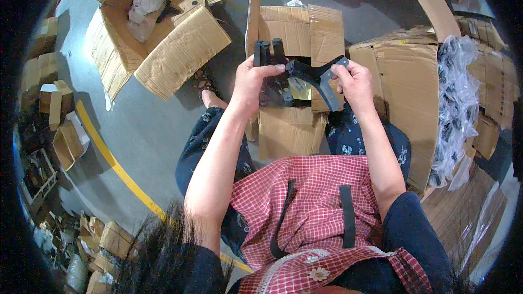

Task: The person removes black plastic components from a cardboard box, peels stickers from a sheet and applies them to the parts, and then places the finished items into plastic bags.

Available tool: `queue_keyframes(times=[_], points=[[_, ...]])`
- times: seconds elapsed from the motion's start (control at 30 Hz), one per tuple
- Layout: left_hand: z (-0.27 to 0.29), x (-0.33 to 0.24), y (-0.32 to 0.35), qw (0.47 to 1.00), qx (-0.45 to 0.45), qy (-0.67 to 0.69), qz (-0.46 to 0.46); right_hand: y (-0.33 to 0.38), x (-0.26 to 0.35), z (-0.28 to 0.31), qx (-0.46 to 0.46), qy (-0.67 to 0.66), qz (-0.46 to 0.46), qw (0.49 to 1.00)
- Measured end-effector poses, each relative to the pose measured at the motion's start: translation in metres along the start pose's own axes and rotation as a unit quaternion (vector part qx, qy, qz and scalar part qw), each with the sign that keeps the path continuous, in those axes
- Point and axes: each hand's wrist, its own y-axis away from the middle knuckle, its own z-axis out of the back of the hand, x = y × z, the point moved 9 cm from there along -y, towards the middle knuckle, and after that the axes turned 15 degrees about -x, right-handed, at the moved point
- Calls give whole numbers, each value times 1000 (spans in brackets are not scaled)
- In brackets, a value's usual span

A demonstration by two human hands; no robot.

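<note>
The left hand [250, 84] is closing around a cluster of black upright pieces [262, 53], its thumb reaching across them toward the stem end of a black forked part [311, 73]; its other fingers are mostly hiding from view. The right hand [355, 83] is pinching the tip of the fork's upper arm between thumb and fingers. The forked part is lying between the two hands, its stem pointing to the left hand and its lower arm slanting down toward the lap, just beside the right hand; whether it is joining the uprights, I cannot tell. Beneath the hands, an open cardboard box [291, 130] is spreading its flaps. Nearer the body, a red checked apron [310, 196] is covering the lap. To the right, a larger carton [406, 90] is standing beside clear plastic bags [456, 109]; at upper left, another open box [182, 49] is holding crumpled plastic [146, 8].
</note>
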Motion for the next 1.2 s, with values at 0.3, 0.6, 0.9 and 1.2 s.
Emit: queue_keyframes(times=[0.3, 0.6, 0.9, 1.2], points=[[-11, -2, 5, 991, 81, 95, 42, 21, 30, -10, 28, -112, -78, 990], [-31, -18, 24, 967, 178, 166, 70, 50, 42, -29, 119, -199, -204, 951], [-38, -18, 37, 951, 223, 180, 117, 66, 34, -35, 170, -239, -313, 903], [-37, -13, 35, 974, 215, 56, 51, 60, 15, -43, 193, -18, -190, 962]])
